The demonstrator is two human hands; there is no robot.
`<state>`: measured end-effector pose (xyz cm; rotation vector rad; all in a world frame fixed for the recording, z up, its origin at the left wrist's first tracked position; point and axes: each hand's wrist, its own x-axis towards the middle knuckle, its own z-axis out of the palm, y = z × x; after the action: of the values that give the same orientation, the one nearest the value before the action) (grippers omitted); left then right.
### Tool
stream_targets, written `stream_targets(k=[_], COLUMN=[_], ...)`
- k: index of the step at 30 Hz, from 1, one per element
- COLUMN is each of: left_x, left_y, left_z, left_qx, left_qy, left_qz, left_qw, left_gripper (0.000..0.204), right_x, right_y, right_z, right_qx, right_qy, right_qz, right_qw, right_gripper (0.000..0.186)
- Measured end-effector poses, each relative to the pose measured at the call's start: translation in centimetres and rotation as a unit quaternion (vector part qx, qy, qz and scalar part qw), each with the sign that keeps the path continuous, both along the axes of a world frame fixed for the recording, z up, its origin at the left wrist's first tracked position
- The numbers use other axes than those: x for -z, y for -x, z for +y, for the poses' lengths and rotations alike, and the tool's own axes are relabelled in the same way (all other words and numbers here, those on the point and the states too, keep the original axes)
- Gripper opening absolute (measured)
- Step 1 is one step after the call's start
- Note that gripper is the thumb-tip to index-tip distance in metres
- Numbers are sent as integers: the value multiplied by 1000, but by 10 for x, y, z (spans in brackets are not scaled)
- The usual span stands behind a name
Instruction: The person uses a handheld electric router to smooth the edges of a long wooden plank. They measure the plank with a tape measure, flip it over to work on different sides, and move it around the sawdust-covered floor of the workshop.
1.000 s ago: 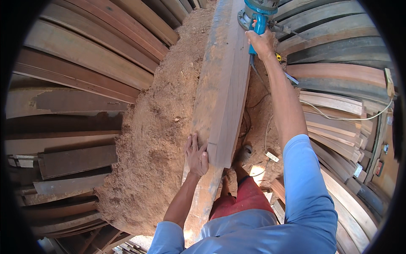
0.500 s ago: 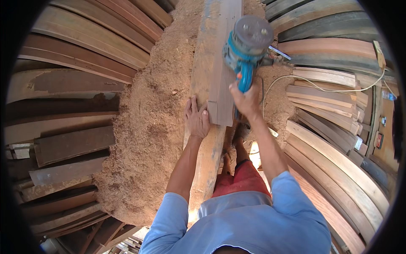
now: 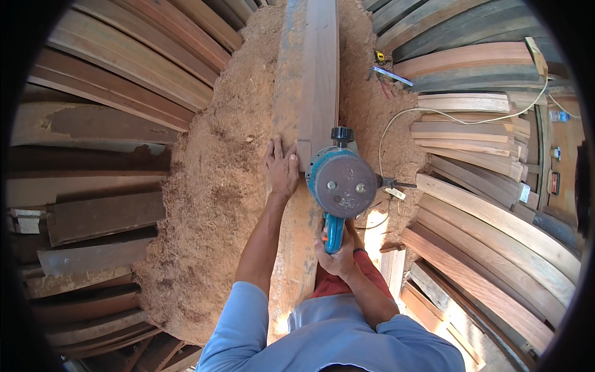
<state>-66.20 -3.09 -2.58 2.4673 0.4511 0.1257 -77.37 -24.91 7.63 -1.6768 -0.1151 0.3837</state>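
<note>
A long brown wooden plank (image 3: 322, 80) lies lengthwise on a thick worn timber beam (image 3: 292, 229). Over the plank's near end is a teal electric hand planer (image 3: 346, 186), with a grey round cover on top and a black knob at its front. My right hand (image 3: 338, 257) wraps round its teal rear handle, close to my body. My left hand (image 3: 283, 172) rests on the beam, fingers stretched out, thumb and fingertips beside the plank's left edge near its end. The planer hides part of the plank's end.
Wood shavings (image 3: 217, 186) cover the ground around the beam. Stacked boards line the left (image 3: 111, 214) and right (image 3: 489, 260). A pale cord (image 3: 396, 118) loops at the right. A yellow tape measure (image 3: 379, 56) and a blue-edged straight tool (image 3: 393, 76) lie beyond it.
My right hand has drawn the planer back along the plank toward my body, from well ahead to the near end. My left hand stays in about the same place beside the plank.
</note>
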Motion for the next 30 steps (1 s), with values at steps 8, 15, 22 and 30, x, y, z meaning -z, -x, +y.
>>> stream_targets(k=[8, 15, 22, 30], left_x=[5, 5, 4, -1], left_y=[3, 4, 5, -1], left_z=[4, 3, 1, -3], left_qx=[12, 22, 5, -6], left_qy=[6, 11, 13, -10], left_qz=[4, 3, 4, 6], left_qw=[1000, 1000, 1000, 1000], left_gripper=[64, 65, 64, 60], right_x=[2, -2, -1, 0], right_y=[-16, -75, -221, -307], right_z=[14, 30, 62, 77], right_qx=[20, 39, 44, 52], right_qy=[28, -19, 20, 36], right_qz=[-91, -1, -87, -114], right_qw=[995, 999, 995, 991], right_gripper=[26, 31, 33, 34])
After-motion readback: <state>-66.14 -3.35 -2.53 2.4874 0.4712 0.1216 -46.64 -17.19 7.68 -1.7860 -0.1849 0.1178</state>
